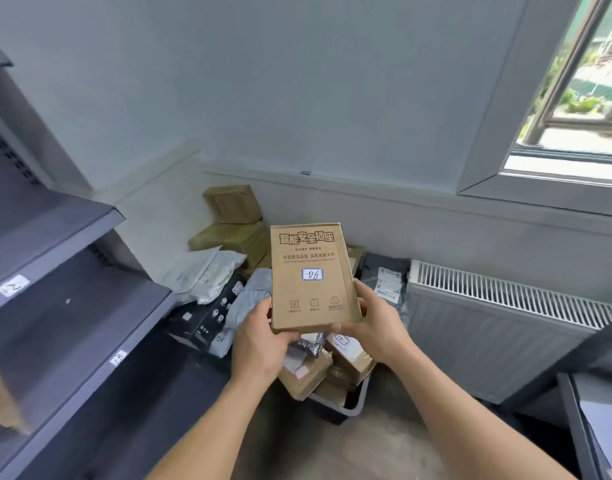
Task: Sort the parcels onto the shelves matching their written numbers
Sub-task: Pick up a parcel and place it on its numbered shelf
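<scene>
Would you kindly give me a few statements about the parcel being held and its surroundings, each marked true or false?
1. Both hands hold the cardboard box: the left hand and the right hand grip its lower end. True.
2. The handwritten label on the box reads 12. False: it reads 06.
3. The dark shelves stand on the person's left. True.
4. The held box is resting on a shelf. False: it is held up above the pile of parcels.
5. A white radiator sits below the window. True.
6. The pile holds only cardboard boxes. False: it includes plastic mailer bags.
</scene>
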A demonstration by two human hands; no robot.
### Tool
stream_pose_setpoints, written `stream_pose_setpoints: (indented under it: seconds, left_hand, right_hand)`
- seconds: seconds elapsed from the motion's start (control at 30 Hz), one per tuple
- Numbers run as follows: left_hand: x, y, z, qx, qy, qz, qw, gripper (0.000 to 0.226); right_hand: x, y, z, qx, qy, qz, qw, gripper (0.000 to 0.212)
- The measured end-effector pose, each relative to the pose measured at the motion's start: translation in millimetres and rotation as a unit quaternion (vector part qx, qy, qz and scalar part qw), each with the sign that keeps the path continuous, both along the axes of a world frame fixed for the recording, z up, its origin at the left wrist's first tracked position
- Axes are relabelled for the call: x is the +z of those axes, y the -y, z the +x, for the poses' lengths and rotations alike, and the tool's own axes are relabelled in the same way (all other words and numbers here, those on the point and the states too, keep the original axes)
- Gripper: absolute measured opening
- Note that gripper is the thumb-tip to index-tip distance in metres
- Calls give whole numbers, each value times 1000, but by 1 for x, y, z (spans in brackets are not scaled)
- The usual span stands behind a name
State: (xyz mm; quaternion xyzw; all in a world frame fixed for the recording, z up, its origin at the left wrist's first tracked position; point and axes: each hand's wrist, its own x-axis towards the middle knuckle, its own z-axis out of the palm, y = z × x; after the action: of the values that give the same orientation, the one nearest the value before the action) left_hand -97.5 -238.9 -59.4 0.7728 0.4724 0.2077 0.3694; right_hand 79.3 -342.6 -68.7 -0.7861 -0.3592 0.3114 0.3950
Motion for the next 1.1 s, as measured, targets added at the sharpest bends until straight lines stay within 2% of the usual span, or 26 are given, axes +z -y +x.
stream_pose_setpoints:
  seconds: [0.27, 0.63, 0.97, 1.1]
  left_hand:
    - [32, -8, -78, 101, 82, 61, 990, 59]
    - [56, 17, -210, 231, 144, 60, 960, 72]
    - [56, 64, -297, 324, 172, 36, 930, 68]
    - [62, 81, -327, 369, 172, 44, 912, 65]
  right_hand:
    - [42, -38, -66, 51, -3, 66, 996, 101]
    - [69, -62, -190, 151, -3, 126, 980, 72]
    - [72, -54, -279, 249, -1, 135, 959, 64]
    - [74, -63, -311, 303, -6, 132, 944, 68]
